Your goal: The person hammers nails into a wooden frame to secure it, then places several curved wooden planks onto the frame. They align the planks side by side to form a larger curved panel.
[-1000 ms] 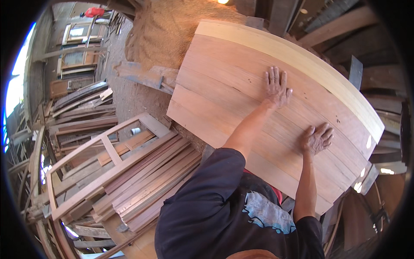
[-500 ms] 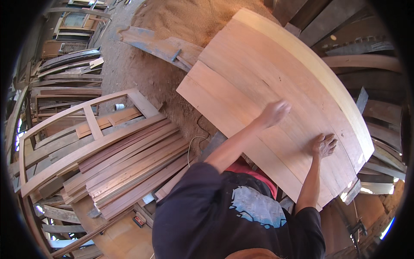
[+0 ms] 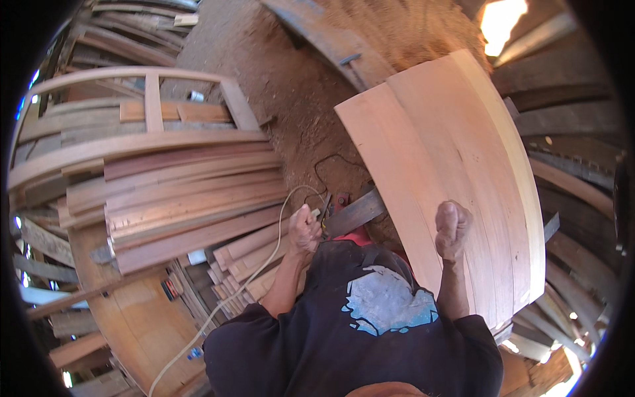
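Over the near part of a wide wooden panel (image 3: 430, 139), made of boards joined side by side, my right hand (image 3: 453, 228) is closed in a fist. Nothing shows in it, and I cannot tell whether it touches the wood. My left hand (image 3: 305, 229) is off the panel, to its left, with the fingers curled closed. A small pale piece (image 3: 315, 213) shows at its fingers; what the hand holds, if anything, is too small to make out. Close by it runs a pale cord (image 3: 281, 225).
Stacked planks (image 3: 192, 192) lie at left beside an open wooden frame (image 3: 153, 102). A hammer-like tool (image 3: 350, 61) rests on a board beyond the panel. Sawdust (image 3: 397, 26) is heaped at the far side. More timber (image 3: 569, 126) stands at right.
My left hand has left the panel and come down to its left side. My right hand, spread flat on the wood before, is now a fist. The view has turned.
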The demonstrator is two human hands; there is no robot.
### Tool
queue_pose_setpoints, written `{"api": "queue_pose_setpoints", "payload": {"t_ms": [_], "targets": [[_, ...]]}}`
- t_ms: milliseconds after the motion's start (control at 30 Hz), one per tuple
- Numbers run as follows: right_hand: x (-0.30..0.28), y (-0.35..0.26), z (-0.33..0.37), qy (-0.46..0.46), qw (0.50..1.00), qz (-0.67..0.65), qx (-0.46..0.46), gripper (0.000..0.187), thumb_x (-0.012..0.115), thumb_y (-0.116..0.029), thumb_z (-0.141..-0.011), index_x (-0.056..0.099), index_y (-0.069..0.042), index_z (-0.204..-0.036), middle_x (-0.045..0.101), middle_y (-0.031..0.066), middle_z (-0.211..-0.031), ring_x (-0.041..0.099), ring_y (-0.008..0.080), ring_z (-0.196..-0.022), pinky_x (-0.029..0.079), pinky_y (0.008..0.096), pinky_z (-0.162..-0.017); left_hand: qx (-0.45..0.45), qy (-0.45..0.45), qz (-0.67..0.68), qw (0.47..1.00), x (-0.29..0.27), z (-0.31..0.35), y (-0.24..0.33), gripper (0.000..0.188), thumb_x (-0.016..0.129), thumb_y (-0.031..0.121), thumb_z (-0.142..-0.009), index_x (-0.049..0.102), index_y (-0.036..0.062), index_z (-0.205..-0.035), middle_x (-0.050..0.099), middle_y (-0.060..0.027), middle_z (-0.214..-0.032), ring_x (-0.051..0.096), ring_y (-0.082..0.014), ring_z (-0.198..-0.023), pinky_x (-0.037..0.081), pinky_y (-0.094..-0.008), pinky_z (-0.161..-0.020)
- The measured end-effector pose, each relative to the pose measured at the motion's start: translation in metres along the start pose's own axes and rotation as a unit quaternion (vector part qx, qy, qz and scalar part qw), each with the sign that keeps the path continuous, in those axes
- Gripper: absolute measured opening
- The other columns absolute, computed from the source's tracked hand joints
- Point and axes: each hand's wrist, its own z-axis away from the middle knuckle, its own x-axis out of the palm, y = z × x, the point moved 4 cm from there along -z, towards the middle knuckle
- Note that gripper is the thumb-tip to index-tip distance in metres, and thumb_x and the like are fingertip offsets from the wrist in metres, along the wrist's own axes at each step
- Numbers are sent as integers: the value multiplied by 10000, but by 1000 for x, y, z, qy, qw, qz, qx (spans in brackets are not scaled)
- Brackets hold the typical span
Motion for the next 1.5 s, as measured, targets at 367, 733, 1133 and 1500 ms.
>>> {"api": "queue_pose_setpoints", "payload": {"t_ms": [367, 733, 1133, 1500], "targets": [[77, 53, -35, -175, 978, 114, 3, 449, 516, -283, -1067, 445, -38, -698, 425, 33, -575, 409, 149, -529, 330, 340, -505, 21, 116, 62, 991, -61, 16, -72, 388, 492, 387, -1068, 442, 144, -769, 328, 42, -523, 276, -72, -373, 219, -263, -364], [-13, 270, -31, -28, 798, 602, 34, 595, 503, -493, -1020, 429, -173, -1516, 267, 166, -1627, 307, 449, -1418, 281, 607, -1137, 17, 217, -180, 959, -169, -49, -119, 260, 596, 330, -1000, 591, 97, -1115, 588, -6, -783, 544, -79, -590, 424, -227, -508], [0, 261, -33, -42, 792, 609, -4, 640, 422, -557, -1035, 442, -105, -1488, 382, 192, -1559, 339, 396, -1429, 242, 556, -1159, -216, 230, -335, 888, -298, -116, -255, 290, 563, 307, -991, 589, 45, -1113, 682, -151, -935, 650, -230, -772, 503, -362, -658], [116, 274, -78, -100, 762, 638, -55, 667, 329, -506, -1072, 407, 28, -1463, 368, 264, -1535, 340, 423, -1430, 253, 543, -1169, -269, 290, -428, 813, -398, -281, -341, 469, 671, 280, -871, 574, -17, -1222, 664, -282, -1163, 641, -407, -1134, 485, -470, -959]]}}
